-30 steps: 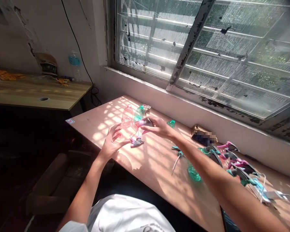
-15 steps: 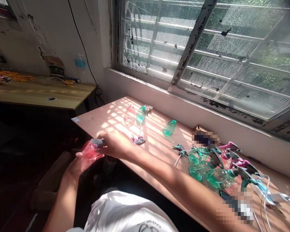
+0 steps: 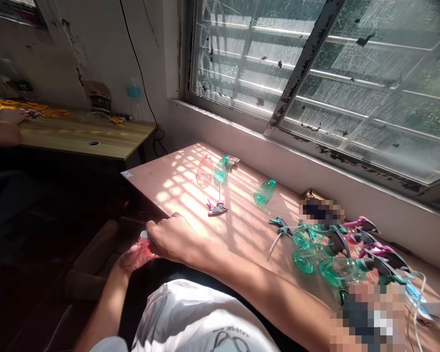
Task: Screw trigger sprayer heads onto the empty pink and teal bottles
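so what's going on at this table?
A person's left hand holds a pink bottle by the near edge of the table; the right hand covers one end, where a grey part shows. Farther back are three bottles without sprayers, one pink, two green. Two loose sprayers lie nearby; sprayer-fitted bottles are grouped at right.

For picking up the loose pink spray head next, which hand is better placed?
Probably the right hand: it is nearer to that spray head. The left hand is farther away and holds a pink bottle. The right also seems closed on that bottle, so it would need freeing first.
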`<control>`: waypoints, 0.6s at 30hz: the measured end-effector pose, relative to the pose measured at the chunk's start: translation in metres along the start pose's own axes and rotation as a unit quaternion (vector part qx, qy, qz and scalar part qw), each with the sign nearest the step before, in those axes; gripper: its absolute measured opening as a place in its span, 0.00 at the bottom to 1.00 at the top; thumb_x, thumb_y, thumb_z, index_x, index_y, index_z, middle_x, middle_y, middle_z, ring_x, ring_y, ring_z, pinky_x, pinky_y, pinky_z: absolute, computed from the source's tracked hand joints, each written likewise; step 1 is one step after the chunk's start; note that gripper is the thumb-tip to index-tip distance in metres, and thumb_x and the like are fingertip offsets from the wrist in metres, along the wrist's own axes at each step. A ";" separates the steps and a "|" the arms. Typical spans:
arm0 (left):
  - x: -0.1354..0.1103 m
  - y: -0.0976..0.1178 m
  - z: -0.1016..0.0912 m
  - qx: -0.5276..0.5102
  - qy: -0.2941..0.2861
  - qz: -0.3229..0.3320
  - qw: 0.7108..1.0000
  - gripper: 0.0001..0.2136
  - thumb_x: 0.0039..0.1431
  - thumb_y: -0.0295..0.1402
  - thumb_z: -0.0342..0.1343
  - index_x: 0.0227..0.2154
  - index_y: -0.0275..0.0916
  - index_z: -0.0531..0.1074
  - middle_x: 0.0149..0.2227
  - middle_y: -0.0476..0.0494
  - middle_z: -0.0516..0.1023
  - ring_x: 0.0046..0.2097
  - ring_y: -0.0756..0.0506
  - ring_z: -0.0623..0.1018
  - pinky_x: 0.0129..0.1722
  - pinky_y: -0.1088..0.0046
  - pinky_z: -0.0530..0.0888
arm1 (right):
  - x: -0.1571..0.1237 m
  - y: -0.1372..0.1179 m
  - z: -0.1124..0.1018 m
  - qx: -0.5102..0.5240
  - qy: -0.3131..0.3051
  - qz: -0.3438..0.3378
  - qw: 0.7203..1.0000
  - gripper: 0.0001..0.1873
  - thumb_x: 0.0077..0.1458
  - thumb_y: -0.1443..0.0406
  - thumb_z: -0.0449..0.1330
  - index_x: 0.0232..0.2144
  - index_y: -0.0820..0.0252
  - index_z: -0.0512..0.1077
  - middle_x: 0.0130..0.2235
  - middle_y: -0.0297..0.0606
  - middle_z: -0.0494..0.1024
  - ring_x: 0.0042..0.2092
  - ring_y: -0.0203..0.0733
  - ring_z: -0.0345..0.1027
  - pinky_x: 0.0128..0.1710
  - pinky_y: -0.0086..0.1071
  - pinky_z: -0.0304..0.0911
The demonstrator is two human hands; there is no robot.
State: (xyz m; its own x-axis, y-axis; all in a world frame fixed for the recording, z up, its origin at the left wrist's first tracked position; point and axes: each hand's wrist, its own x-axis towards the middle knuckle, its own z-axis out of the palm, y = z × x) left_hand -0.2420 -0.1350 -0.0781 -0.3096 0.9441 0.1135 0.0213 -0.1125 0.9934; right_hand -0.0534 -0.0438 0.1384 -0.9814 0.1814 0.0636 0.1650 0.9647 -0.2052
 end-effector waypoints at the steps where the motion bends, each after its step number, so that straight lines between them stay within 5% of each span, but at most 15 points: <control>1: 0.001 0.000 0.001 -0.019 -0.004 -0.006 1.000 0.26 0.67 0.56 0.56 0.54 0.40 0.75 0.46 0.40 0.83 0.43 0.40 0.84 0.42 0.56 0.83 | -0.001 0.002 -0.001 0.015 0.003 0.020 1.000 0.12 0.66 0.60 0.63 0.45 0.64 0.75 0.33 0.40 0.85 0.30 0.46 0.78 0.34 0.39 0.71; 4: 0.006 0.012 0.003 -0.084 -0.023 -0.026 0.996 0.37 0.52 0.64 0.60 0.59 0.46 0.73 0.48 0.39 0.85 0.49 0.29 0.85 0.44 0.44 0.82 | -0.001 0.010 0.000 0.074 0.020 0.094 0.993 0.14 0.67 0.56 0.64 0.46 0.61 0.75 0.36 0.34 0.82 0.32 0.41 0.76 0.35 0.38 0.73; 8: 0.017 0.046 0.008 -0.130 -0.027 -0.028 0.991 0.42 0.43 0.51 0.73 0.63 0.47 0.71 0.62 0.31 0.79 0.62 0.21 0.77 0.54 0.36 0.78 | 0.001 0.030 0.003 0.185 0.060 0.163 0.967 0.11 0.68 0.58 0.65 0.37 0.61 0.75 0.32 0.30 0.78 0.29 0.37 0.73 0.30 0.32 0.71; 10: 0.022 0.066 0.011 -0.145 -0.026 -0.015 0.989 0.44 0.41 0.53 0.75 0.63 0.48 0.71 0.67 0.30 0.73 0.66 0.21 0.73 0.60 0.36 0.74 | -0.002 0.042 0.004 0.247 0.093 0.169 0.949 0.14 0.67 0.59 0.66 0.30 0.59 0.72 0.26 0.26 0.73 0.27 0.36 0.69 0.27 0.30 0.66; 14: 0.032 0.100 0.017 -0.168 -0.001 0.015 0.986 0.44 0.48 0.74 0.56 0.62 0.54 0.70 0.70 0.36 0.70 0.70 0.25 0.68 0.64 0.36 0.70 | -0.018 0.059 0.010 0.372 0.168 0.149 0.901 0.16 0.58 0.57 0.71 0.30 0.55 0.69 0.25 0.24 0.71 0.29 0.38 0.69 0.29 0.30 0.62; 16: 0.037 0.116 0.023 -0.162 -0.003 0.011 0.987 0.41 0.54 0.74 0.47 0.60 0.52 0.72 0.67 0.35 0.74 0.68 0.26 0.72 0.63 0.36 0.71 | -0.032 0.062 0.015 0.440 0.194 0.139 0.866 0.16 0.57 0.53 0.71 0.35 0.55 0.71 0.28 0.26 0.75 0.30 0.39 0.71 0.29 0.31 0.65; 18: 0.040 0.131 0.033 -0.141 -0.022 0.000 0.990 0.36 0.60 0.69 0.49 0.57 0.48 0.76 0.66 0.33 0.75 0.68 0.26 0.72 0.63 0.39 0.72 | -0.052 0.061 0.022 0.496 0.226 0.145 0.826 0.20 0.55 0.49 0.71 0.37 0.55 0.72 0.30 0.28 0.77 0.31 0.40 0.73 0.31 0.33 0.71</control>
State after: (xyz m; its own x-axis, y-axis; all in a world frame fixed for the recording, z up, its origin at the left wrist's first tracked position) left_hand -0.2206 -0.1014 0.0569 -0.2671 0.9562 0.1195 -0.2463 -0.1876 0.9509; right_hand 0.0053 0.0019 0.1011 -0.7410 0.6463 0.1823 0.0058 0.2776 -0.9607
